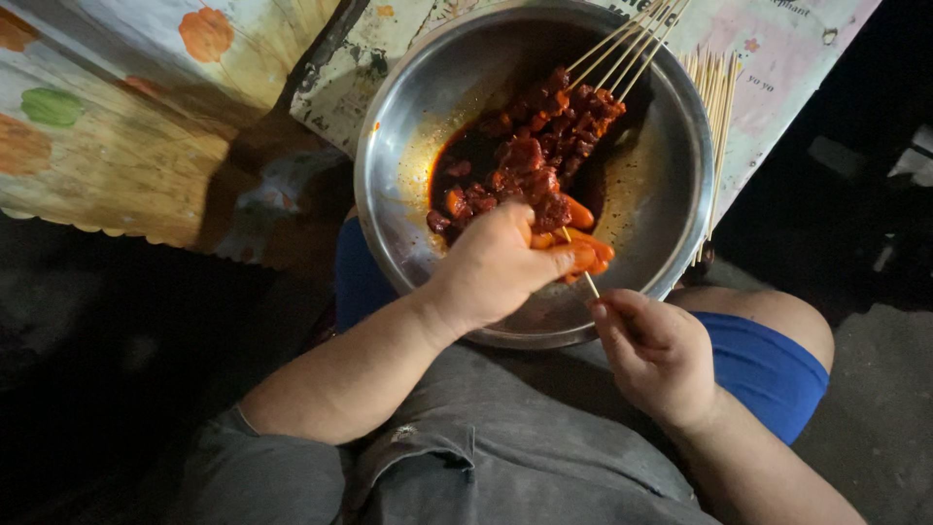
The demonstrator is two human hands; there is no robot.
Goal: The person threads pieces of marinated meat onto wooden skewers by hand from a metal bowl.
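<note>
Thin pale wooden skewer (589, 283): short visible length, slanting from the near rim of the bowl up into a cluster of sauce-coated orange-red meat pieces (575, 249); its far tip is hidden in the meat. Round dented stainless-steel bowl (389, 185): holds dark red marinade and a heap of dark red marinated meat chunks (530, 156), with several loaded skewers (632, 44) leaning on the far right rim. Bundle of bare bamboo sticks (717, 97): lies just outside the right rim on a pale printed table cover (777, 58). Floral patterned cloth (107, 107): far left. Left hand (496, 267): fingers curled over the orange pieces, pressing them at the skewer. Right hand (656, 355): thumb and forefinger pinched closed on the skewer's near end. Grey shirt (486, 437) and blue shorts (768, 369): near.
</note>
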